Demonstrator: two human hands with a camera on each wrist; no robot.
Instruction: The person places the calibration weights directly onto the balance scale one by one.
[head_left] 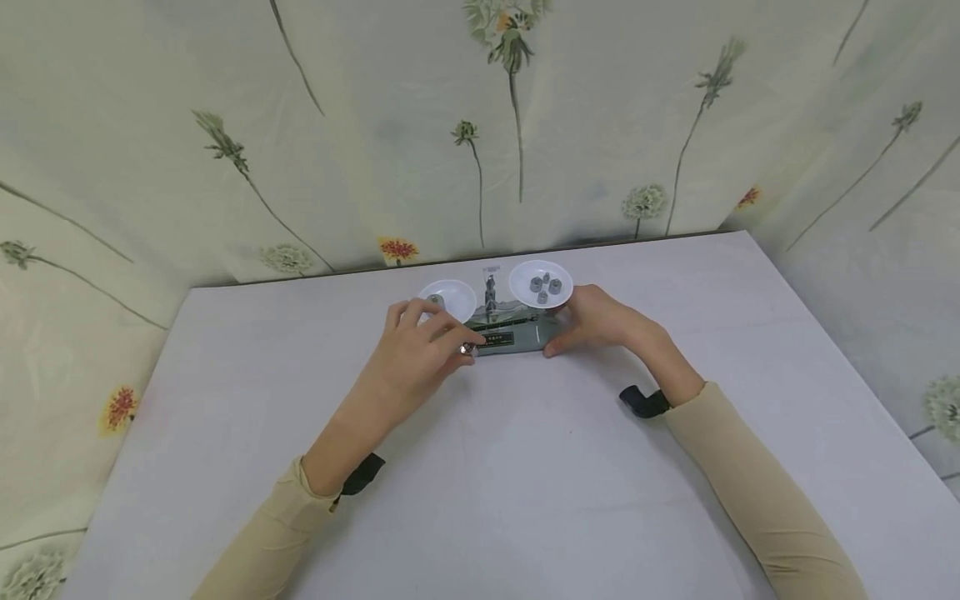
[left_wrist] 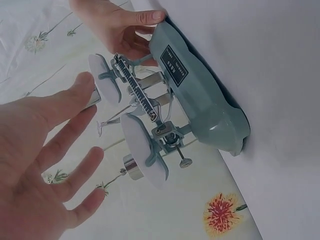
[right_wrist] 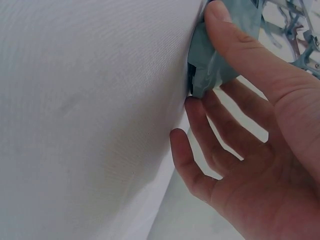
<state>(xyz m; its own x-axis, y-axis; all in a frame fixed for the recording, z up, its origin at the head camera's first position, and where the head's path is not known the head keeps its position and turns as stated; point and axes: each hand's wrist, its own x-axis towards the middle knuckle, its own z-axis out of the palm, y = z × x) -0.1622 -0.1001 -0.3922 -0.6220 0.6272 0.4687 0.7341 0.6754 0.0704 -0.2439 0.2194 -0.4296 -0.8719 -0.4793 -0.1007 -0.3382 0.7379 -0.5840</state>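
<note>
A grey-green balance scale (head_left: 525, 335) with two white pans stands near the table's back edge. My left hand (head_left: 412, 350) is at its left front, pinching a shiny metal weight (left_wrist: 94, 98) between thumb and index finger; the other fingers are spread. A silver cylindrical weight (left_wrist: 133, 167) sits on the left pan (head_left: 459, 297), partly behind my fingers in the head view. My right hand (head_left: 600, 318) grips the right end of the base, thumb on the front and fingers behind. On the right pan (head_left: 541, 267) lie several small grey metal pieces (head_left: 555, 286).
The white-covered table (head_left: 525, 467) meets a flower-patterned cloth (head_left: 420, 150) behind it. A black strap piece (head_left: 363, 475) shows by the left wrist and another black piece (head_left: 643, 402) by the right. A graduated beam (left_wrist: 135, 87) runs across the scale below the pans.
</note>
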